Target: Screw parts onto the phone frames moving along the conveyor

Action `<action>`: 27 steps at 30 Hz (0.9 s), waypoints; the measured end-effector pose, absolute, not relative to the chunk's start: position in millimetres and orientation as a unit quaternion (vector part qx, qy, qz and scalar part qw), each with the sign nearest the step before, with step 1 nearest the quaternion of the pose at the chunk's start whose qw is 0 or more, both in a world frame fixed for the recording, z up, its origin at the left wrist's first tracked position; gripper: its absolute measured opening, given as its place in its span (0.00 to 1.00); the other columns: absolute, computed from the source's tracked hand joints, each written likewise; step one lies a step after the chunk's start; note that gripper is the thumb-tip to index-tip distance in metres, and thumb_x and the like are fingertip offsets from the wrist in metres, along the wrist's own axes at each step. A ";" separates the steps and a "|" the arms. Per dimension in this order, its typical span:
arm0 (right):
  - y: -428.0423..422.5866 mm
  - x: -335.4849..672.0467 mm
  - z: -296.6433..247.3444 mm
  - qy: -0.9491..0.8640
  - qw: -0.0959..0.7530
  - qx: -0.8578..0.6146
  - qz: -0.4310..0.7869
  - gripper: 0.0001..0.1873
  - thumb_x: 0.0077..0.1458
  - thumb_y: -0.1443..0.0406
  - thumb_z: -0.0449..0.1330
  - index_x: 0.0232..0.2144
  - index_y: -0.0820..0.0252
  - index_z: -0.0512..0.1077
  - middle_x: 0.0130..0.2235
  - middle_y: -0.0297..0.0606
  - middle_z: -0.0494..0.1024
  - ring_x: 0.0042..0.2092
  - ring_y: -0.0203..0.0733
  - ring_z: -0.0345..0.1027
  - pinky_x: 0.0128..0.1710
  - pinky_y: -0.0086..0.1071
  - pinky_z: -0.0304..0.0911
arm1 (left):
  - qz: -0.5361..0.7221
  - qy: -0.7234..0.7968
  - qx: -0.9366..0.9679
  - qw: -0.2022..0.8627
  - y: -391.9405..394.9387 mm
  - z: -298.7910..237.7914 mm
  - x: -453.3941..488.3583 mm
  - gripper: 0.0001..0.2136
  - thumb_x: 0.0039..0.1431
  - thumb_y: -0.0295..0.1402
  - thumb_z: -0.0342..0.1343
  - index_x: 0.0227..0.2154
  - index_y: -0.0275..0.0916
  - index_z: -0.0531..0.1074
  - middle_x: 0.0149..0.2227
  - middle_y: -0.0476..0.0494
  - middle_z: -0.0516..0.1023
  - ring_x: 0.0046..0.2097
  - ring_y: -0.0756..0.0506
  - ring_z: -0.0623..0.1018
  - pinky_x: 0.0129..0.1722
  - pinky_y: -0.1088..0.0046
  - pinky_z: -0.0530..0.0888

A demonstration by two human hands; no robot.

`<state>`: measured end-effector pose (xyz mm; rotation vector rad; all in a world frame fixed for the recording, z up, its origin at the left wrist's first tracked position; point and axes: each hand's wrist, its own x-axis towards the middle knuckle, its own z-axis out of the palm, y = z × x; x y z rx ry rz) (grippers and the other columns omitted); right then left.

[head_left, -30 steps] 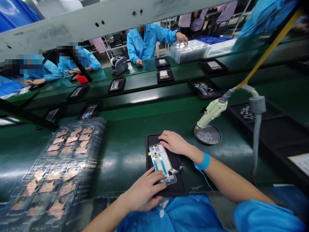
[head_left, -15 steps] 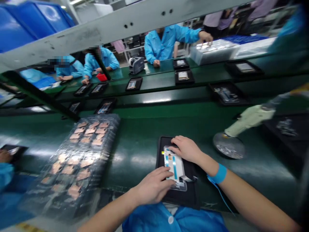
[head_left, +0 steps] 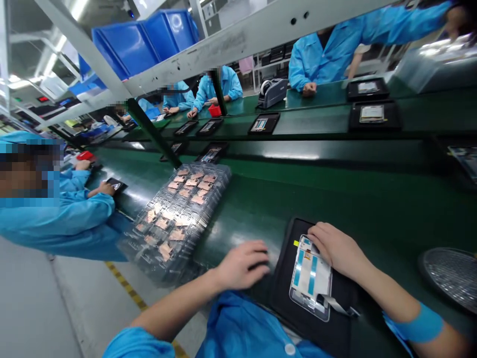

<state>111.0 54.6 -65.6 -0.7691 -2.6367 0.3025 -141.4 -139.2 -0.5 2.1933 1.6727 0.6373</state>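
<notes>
A white phone frame [head_left: 311,276] with two blue strips and a loose grey ribbon cable [head_left: 337,304] lies in a black tray [head_left: 285,278] in front of me. My right hand [head_left: 337,251] grips the upper right edge of the frame, its fingers curled over the top. To the left of the tray, my left hand [head_left: 242,263] hovers near the bench edge, fingers loosely bent and thumb apart, holding nothing. Further left is a clear plastic blister tray [head_left: 219,186] with several copper-coloured pieces in its pockets.
A round lamp head or magnifier [head_left: 452,278] stands at the right. Behind runs a green conveyor [head_left: 298,149] with several black trays, a tape dispenser [head_left: 273,93] and co-workers in blue. Another co-worker's hand [head_left: 107,189] is at the left. A white beam [head_left: 231,42] crosses above.
My left hand has lifted off the phone frame and moved left. My right hand stays at its upper edge. The view has turned to the left, bringing a co-worker into sight.
</notes>
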 end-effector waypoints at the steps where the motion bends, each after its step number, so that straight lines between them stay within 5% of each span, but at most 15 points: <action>1: 53.7 110.2 -66.4 -0.937 0.189 -0.274 0.105 0.18 0.71 0.60 0.45 0.35 0.57 0.72 0.35 0.40 0.73 0.38 0.44 0.67 0.39 0.36 0.62 | 0.212 0.643 0.725 0.122 -139.6 10.7 -161.9 0.12 0.67 0.39 0.53 0.45 0.42 0.79 0.53 0.40 0.80 0.58 0.43 0.77 0.61 0.64 0.73; 7: 49.8 105.3 -67.7 -0.935 0.196 -0.288 0.071 0.17 0.70 0.63 0.46 0.33 0.58 0.71 0.34 0.40 0.73 0.37 0.45 0.67 0.39 0.37 0.60 | 0.152 0.787 0.597 -0.007 -113.5 73.3 -302.3 0.15 0.68 0.38 0.47 0.47 0.39 0.76 0.53 0.36 0.78 0.57 0.37 0.76 0.62 0.52 0.70; 13: 49.3 103.1 -68.6 -0.925 0.200 -0.318 0.061 0.17 0.70 0.65 0.45 0.35 0.59 0.71 0.35 0.41 0.74 0.38 0.45 0.69 0.39 0.37 0.62 | 0.035 0.769 0.637 0.025 -55.6 84.9 -362.2 0.14 0.60 0.30 0.51 0.46 0.44 0.78 0.51 0.43 0.81 0.53 0.39 0.78 0.57 0.62 0.72; 19: 50.9 106.6 -64.4 -0.906 0.231 -0.329 0.130 0.18 0.71 0.63 0.45 0.36 0.59 0.73 0.35 0.41 0.75 0.40 0.44 0.71 0.41 0.36 0.65 | -0.010 0.740 0.672 0.028 -20.6 82.0 -356.9 0.25 0.51 0.24 0.54 0.52 0.48 0.76 0.59 0.46 0.76 0.63 0.38 0.71 0.60 0.61 0.69; 27: 48.5 108.6 -49.8 -0.850 0.335 -0.331 0.235 0.17 0.69 0.62 0.48 0.35 0.60 0.74 0.36 0.42 0.78 0.40 0.44 0.73 0.44 0.38 0.68 | 0.034 0.785 0.618 -0.022 -27.1 97.9 -354.5 0.16 0.58 0.36 0.55 0.47 0.44 0.79 0.37 0.42 0.83 0.42 0.37 0.81 0.48 0.61 0.75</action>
